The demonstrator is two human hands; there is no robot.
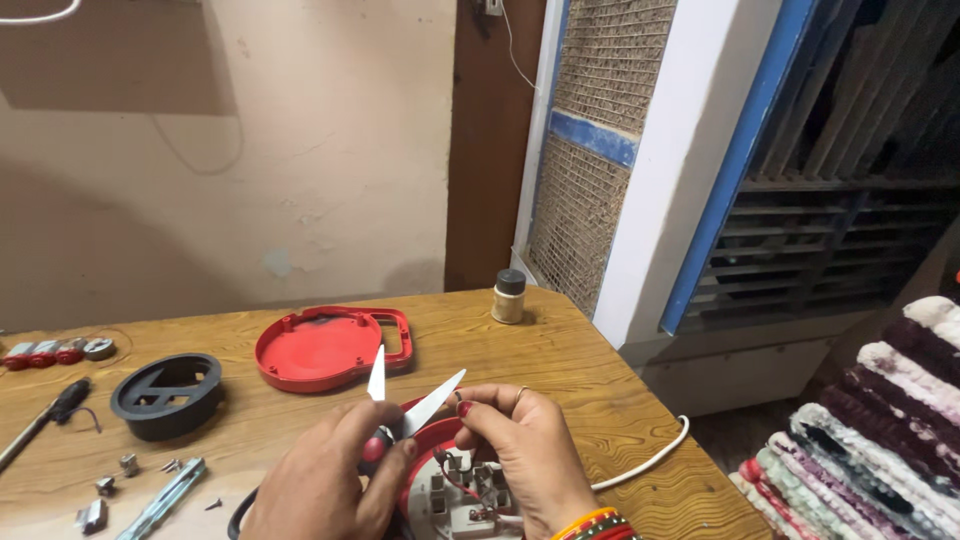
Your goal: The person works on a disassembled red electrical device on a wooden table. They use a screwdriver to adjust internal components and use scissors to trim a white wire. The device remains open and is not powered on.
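Both hands work low at 6 o'clock over the wooden desk (560,350). Left hand (325,480) is curled tight around red-handled scissors (405,415), whose blades stand open. Right hand (525,450) pinches a thin wire (455,478) on the red and white gadget (455,495) underneath. At 10 o'clock lies a red cover (320,350), with a black ring (165,395) beside it.

Table far centre: cover (318,350), bottle (509,296) to its right
Left: ring (167,395)
Near left: screws (130,465)
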